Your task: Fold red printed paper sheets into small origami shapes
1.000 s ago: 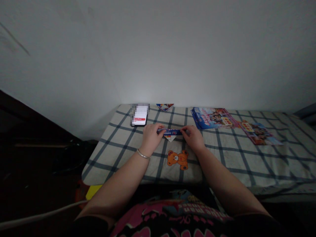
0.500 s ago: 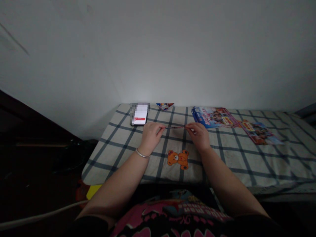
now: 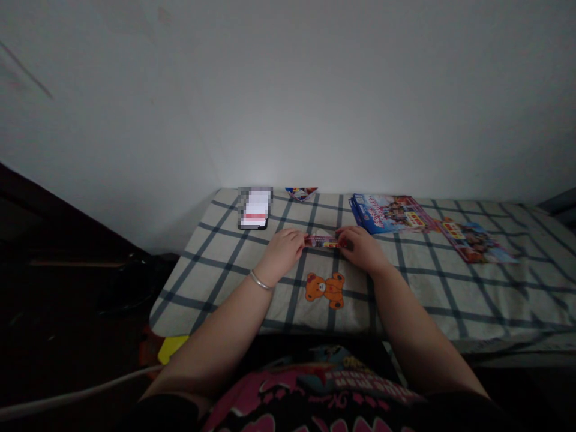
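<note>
A narrow folded strip of printed paper [image 3: 321, 241], pinkish with a yellow patch, stretches between my two hands just above or on the checked tablecloth. My left hand [image 3: 284, 251], with a silver bangle at the wrist, pinches the strip's left end. At its right end, the fingers of my right hand [image 3: 361, 247] are curled and closed on the paper. Thumbs and fingertips partly cover both ends. An orange bear figure [image 3: 324, 291] on the cloth lies nearer to me than the strip.
A lit phone [image 3: 256, 209] lies at the back left. Beside it, a small folded paper piece [image 3: 302, 193] rests against the wall. To the right are a stack of printed flyers [image 3: 387, 213] and another flyer [image 3: 477, 241]. The checked tablecloth [image 3: 432, 288] covers the table.
The paper has tilted from edge-on, so its printed face now shows. Both hands have come slightly lower and nearer to me, with the fingers more curled round the ends.
</note>
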`<action>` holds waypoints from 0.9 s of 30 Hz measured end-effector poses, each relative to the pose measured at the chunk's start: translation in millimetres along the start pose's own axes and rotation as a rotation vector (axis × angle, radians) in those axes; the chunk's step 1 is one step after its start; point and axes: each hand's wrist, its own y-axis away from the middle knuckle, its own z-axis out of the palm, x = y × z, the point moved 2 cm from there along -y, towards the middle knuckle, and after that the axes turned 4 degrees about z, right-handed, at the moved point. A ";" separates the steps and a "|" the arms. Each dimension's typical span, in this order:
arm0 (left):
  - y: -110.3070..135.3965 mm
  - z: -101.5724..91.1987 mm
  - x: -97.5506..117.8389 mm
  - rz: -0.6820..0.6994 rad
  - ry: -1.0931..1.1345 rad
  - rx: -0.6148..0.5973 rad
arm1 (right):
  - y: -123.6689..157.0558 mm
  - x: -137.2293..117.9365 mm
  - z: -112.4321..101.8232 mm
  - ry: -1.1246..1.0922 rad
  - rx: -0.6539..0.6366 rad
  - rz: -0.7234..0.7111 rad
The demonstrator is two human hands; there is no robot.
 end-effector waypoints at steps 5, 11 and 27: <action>0.6 4.5 -3.2 -0.070 0.069 -0.039 | -2.2 -5.5 3.4 0.004 -0.080 0.002; 0.6 1.5 2.9 -0.040 0.032 -0.046 | -4.3 -14.7 10.2 0.104 -0.049 0.043; 0.9 7.7 -6.8 -0.126 0.196 0.053 | -8.1 -31.4 22.0 0.143 -0.071 -0.071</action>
